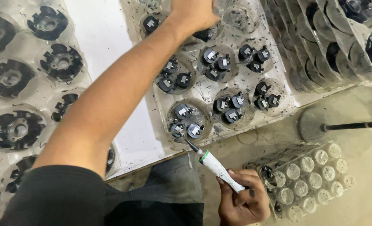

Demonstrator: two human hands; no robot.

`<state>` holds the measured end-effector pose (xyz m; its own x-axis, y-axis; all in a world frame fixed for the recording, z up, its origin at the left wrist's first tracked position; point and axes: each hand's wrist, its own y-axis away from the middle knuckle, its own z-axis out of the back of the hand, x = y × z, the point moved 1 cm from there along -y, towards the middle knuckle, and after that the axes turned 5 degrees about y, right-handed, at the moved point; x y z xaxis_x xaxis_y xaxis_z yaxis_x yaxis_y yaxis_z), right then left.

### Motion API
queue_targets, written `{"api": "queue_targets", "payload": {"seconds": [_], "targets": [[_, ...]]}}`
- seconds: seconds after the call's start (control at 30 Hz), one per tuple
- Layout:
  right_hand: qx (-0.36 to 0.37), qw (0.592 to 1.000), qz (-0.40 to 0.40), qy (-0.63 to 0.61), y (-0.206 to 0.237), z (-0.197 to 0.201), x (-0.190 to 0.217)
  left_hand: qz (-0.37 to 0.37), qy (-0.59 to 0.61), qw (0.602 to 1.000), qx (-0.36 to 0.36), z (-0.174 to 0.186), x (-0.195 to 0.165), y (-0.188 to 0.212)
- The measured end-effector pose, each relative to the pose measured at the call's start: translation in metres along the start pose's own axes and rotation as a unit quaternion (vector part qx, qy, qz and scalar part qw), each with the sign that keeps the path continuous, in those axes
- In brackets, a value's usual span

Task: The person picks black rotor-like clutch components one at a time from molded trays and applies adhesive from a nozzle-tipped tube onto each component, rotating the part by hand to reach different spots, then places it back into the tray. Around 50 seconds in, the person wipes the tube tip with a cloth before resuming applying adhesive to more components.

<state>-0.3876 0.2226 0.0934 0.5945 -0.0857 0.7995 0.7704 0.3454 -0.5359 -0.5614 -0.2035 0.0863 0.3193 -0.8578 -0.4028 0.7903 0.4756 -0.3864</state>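
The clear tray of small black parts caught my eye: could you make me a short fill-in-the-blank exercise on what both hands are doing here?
1. The right hand holds a white ____-shaped tool with a dark pointed tip.
2. The left hand reaches to the ____ edge of the clear tray.
3. The small parts sitting in the tray's round wells are ____ in colour.
4. The tool's tip points at the tray's ____ edge.

Missing words: pen; far; black; near

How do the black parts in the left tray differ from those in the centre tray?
The left tray's ring-shaped parts are larger, one per pocket, with open grey centres. The centre tray's small parts are compact blocks with pale tops, clustered about three per pocket. Both kinds are black and sit in clear plastic pockets.
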Motion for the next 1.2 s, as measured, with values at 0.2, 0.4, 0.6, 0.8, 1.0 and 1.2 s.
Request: {"api": "queue_targets", "payload": {"seconds": [0.2, 0.4, 0.6, 0.8, 1.0, 1.2], "targets": [[0.017, 0.999, 0.001, -0.027, 0.009, 0.007, -0.01, 0.107, -0.091, 0.984, 0.107, -0.04, -0.032, -0.053], [-0.007, 0.998, 0.0, -0.064, 0.02, 0.012, -0.022, 0.12, -0.11, 0.982, 0.091, -0.042, -0.036, -0.067], [-0.105, 0.948, -0.089, -0.288, 0.022, 0.013, -0.041, 0.047, -0.024, 0.996, 0.065, -0.003, -0.023, -0.033], [-0.051, 0.895, -0.197, -0.397, 0.016, 0.021, -0.043, 0.087, 0.399, 0.913, 0.012, 0.086, -0.028, 0.072], [-0.024, 0.893, -0.188, -0.408, 0.023, 0.007, -0.018, 0.285, 0.618, 0.731, 0.046, 0.175, -0.068, 0.217], [0.015, 0.9, -0.159, -0.405, 0.031, -0.01, 0.009, 0.284, 0.616, 0.735, 0.0, 0.21, -0.088, 0.328]]}}
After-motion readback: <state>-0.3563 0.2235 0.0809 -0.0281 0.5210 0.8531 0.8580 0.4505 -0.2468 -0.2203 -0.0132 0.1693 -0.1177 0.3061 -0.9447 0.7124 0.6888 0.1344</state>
